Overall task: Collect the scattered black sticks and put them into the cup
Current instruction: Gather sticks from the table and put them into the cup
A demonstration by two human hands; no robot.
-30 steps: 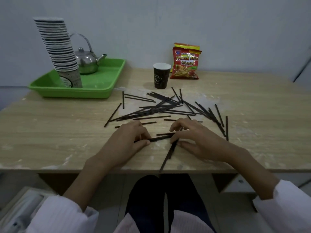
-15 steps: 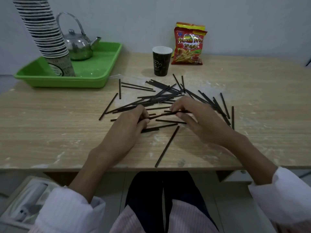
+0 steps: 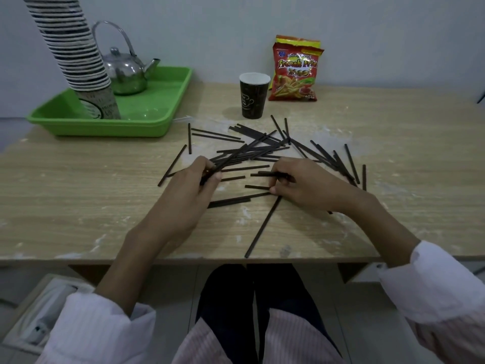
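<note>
While both hands rest on the table (image 3: 78,195), the sticks (image 3: 252,153) lie scattered across its middle, most of them crossed in a loose heap between the hands and the cup (image 3: 254,95).

Left hand (image 3: 187,198): palm down, fingers curled together over the near left edge of the heap. Thumb and fingertips close on the ends of a few sticks that fan up and to the right from the grip. How many are held cannot be told.

Right hand (image 3: 312,185): palm down, fingers bent and drawn together. Fingertips pinch one short stick (image 3: 265,174) that points left from them. Another short stick lies just below the thumb; whether the thumb touches it cannot be told.

Loose sticks:
- one long stick (image 3: 262,227) runs diagonally from under the right hand to the near table edge;
- a pair lies flat between the two hands, near the left wrist side;
- several lie to the right of the right hand, parallel and slanted;
- two singles sit left of the heap, one upright in the view, one slanted.

Cup: dark paper, white inside, upright at the far middle of the table, beyond the heap. No stick shows above its rim.

Behind the cup, a snack bag (image 3: 296,69) leans on the wall. Far left: a green tray (image 3: 157,119) carrying a metal kettle (image 3: 126,72) and a tall tilted cup stack (image 3: 76,48). White smears mark the table surface.
</note>
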